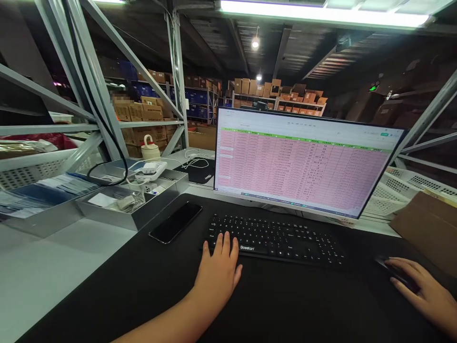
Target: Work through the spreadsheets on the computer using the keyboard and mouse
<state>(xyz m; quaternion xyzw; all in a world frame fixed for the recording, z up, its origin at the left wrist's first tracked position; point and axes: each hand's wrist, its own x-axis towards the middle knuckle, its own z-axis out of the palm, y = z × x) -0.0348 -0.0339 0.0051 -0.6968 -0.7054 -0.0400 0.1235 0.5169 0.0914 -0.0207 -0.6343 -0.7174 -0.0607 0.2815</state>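
My left hand [218, 267] rests with spread fingers on the lower left keys of a black keyboard [274, 238]. At the right edge, my right hand [424, 286] is wrapped round a black computer mouse [402, 276], thumb and fingers along its sides. Behind the keyboard stands a monitor [285, 166] showing a spreadsheet with pink rows and a green header; its text is too small to read. A dark smartphone [176, 222] lies face up to the left of the keyboard. Everything here sits on a black desk mat [285, 300].
Grey trays [124, 205] with papers, a plastic bag and a white power strip [152, 170] stand at left. Behind them is a cream jug [150, 148]. A cardboard box [424, 224] and white baskets [389, 190] are at right. Boxed shelves [278, 97] line the background.
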